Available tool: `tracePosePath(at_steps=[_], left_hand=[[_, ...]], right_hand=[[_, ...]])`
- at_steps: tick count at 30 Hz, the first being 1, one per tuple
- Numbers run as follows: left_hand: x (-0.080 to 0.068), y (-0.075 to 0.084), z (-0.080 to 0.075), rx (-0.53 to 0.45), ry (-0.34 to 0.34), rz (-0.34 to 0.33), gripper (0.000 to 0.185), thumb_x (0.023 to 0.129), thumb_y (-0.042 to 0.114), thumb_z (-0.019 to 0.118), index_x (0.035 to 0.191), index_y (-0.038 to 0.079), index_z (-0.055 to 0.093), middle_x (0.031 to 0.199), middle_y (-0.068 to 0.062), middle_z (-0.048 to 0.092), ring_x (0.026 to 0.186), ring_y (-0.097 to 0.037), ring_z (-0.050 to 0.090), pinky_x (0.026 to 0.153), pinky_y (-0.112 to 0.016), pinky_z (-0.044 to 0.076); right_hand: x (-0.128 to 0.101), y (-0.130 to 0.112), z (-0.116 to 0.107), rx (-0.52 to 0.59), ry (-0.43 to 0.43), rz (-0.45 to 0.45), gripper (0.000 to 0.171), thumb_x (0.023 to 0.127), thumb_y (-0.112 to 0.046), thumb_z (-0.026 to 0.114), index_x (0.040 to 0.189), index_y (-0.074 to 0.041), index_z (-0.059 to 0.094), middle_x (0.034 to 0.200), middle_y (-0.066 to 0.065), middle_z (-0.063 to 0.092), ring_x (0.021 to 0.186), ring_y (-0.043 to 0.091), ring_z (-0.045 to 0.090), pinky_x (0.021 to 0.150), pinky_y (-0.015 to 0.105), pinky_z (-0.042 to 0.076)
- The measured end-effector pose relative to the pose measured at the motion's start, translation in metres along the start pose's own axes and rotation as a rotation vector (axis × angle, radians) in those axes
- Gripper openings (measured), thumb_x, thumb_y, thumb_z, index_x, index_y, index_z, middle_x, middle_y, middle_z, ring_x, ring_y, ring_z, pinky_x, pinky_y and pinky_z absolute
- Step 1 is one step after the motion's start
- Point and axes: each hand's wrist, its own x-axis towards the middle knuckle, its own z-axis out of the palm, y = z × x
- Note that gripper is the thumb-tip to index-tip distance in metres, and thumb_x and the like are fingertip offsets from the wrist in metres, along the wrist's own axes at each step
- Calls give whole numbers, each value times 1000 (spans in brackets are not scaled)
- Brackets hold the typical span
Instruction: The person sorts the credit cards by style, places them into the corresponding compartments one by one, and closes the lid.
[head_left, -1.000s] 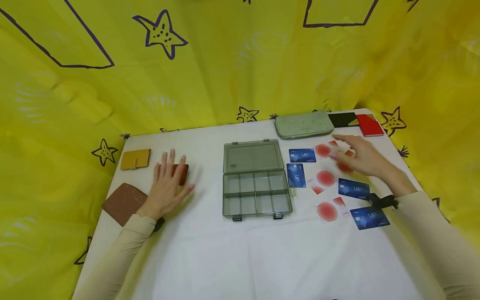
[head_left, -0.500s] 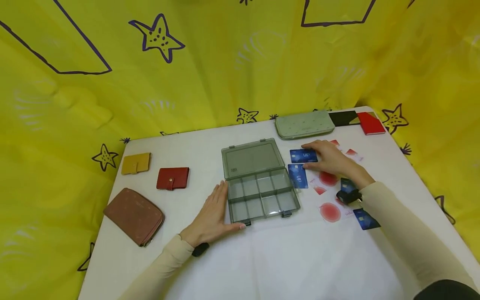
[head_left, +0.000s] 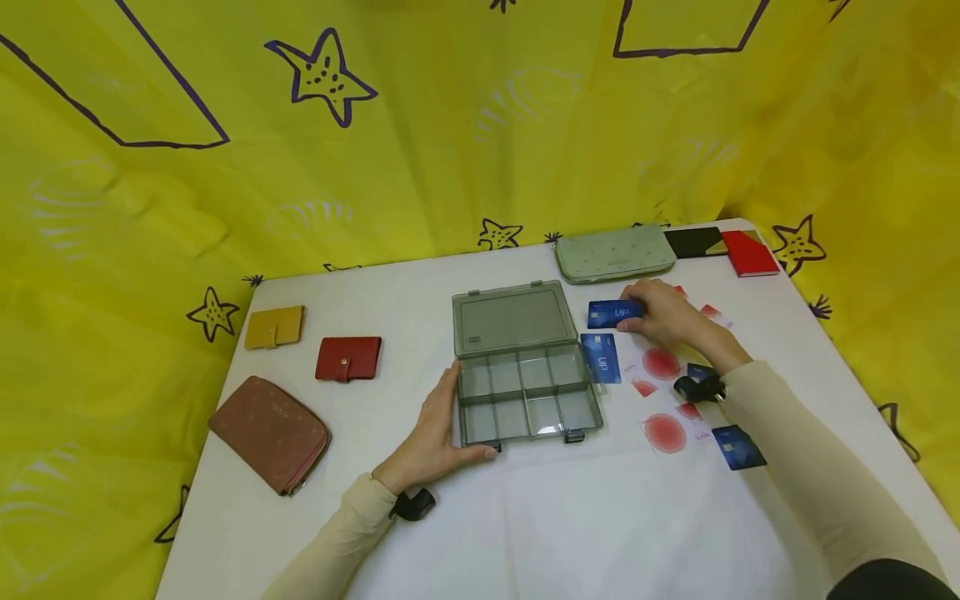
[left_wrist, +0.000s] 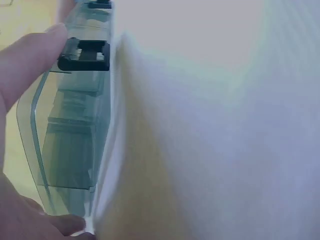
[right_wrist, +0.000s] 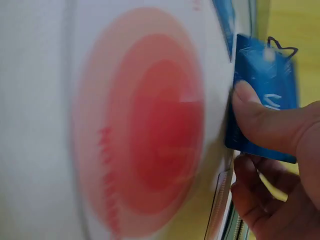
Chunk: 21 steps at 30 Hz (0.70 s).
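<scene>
In the head view, my right hand (head_left: 662,313) pinches a blue VIP card (head_left: 613,314) at its right end, and the right wrist view shows the thumb across the card (right_wrist: 265,75). My left hand (head_left: 431,433) rests against the near left corner of a smoky clear compartment box (head_left: 551,443). Its straight fingers lie along the side and its thumb touches the front edge near a black latch (left_wrist: 85,56). The box lid (head_left: 513,319) lies folded back. Just right of the box lies another blue VIP card (head_left: 601,358).
More blue cards (head_left: 738,447) and clear cards with red circles (head_left: 664,433) lie at right, partly under my right arm. Behind are a green pouch (head_left: 617,254), a black item (head_left: 693,242) and a red one (head_left: 750,253). Brown (head_left: 270,433), red (head_left: 348,358) and yellow (head_left: 274,326) wallets sit left.
My left hand has gone from above the red wallet to the box, which tilted slightly. My right hand has moved left onto the upper blue VIP card, whose right end it now pinches.
</scene>
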Motion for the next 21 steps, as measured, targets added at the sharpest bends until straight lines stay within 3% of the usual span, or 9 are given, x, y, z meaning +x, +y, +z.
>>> tracePosePath(at_steps=[3, 5, 8, 10, 13, 14, 16, 18, 21], left_hand=[[-2, -4, 0, -80, 11, -27, 138, 81, 40, 94, 172, 13, -5, 179, -15, 4, 164, -39, 8, 129, -65, 17], [-1, -6, -1, -111, 17, -24, 138, 81, 39, 95, 172, 14, -6, 179, -13, 4, 164, -39, 9, 129, -65, 18], [-1, -7, -1, -124, 17, -23, 137, 81, 38, 94, 172, 14, -5, 180, -11, 3, 164, -38, 8, 129, -64, 18], [-1, -7, -1, -125, 15, -26, 136, 81, 39, 94, 172, 15, -4, 180, -11, 3, 165, -38, 8, 129, -65, 18], [-1, -8, 0, -122, 17, -36, 135, 81, 39, 94, 172, 17, -3, 180, -10, 4, 165, -36, 8, 129, -65, 17], [-1, -8, 0, -122, 20, -37, 135, 81, 39, 94, 172, 17, -2, 180, -10, 4, 165, -36, 8, 129, -65, 17], [-2, -7, 0, -120, 28, -38, 135, 81, 39, 94, 172, 17, -2, 180, -10, 5, 165, -37, 8, 129, -65, 18], [-2, -8, 1, -123, 35, -42, 135, 80, 38, 95, 172, 17, -1, 180, -11, 6, 165, -37, 8, 129, -66, 18], [-2, -7, 1, -133, 42, -48, 135, 80, 38, 95, 173, 18, -1, 180, -11, 6, 164, -38, 9, 128, -67, 18]], right_hand=[[-5, -1, -2, 15, -7, 0, 34, 102, -15, 73, 131, 0, 65, 114, 21, 69, 104, 37, 59, 98, 59, 52], [-10, -3, -5, 73, 3, 20, 36, 104, -11, 68, 138, -3, 60, 113, 22, 71, 107, 41, 63, 101, 62, 52], [-19, -8, -10, 184, 82, 17, 45, 103, -7, 69, 145, -5, 51, 120, 29, 69, 113, 51, 64, 102, 68, 53], [-26, -14, -10, 267, 147, -5, 50, 101, -6, 72, 146, -6, 49, 114, 30, 72, 106, 51, 71, 94, 61, 60], [-33, -28, -5, 427, 206, -68, 51, 98, -3, 75, 143, -2, 51, 98, 23, 75, 82, 40, 76, 75, 39, 66], [-35, -34, -1, 492, 202, -86, 50, 98, -2, 75, 142, -1, 52, 92, 18, 76, 75, 33, 78, 70, 33, 65], [-39, -46, 7, 644, 170, -124, 52, 96, 2, 76, 143, 2, 53, 90, 9, 77, 75, 25, 79, 72, 27, 64], [-42, -58, 18, 784, 118, -160, 56, 93, 5, 77, 144, 6, 53, 91, 1, 75, 78, 17, 78, 77, 25, 64], [-44, -77, 36, 905, 28, -220, 64, 88, 10, 80, 145, 10, 52, 94, -3, 73, 83, 10, 73, 82, 24, 64]])
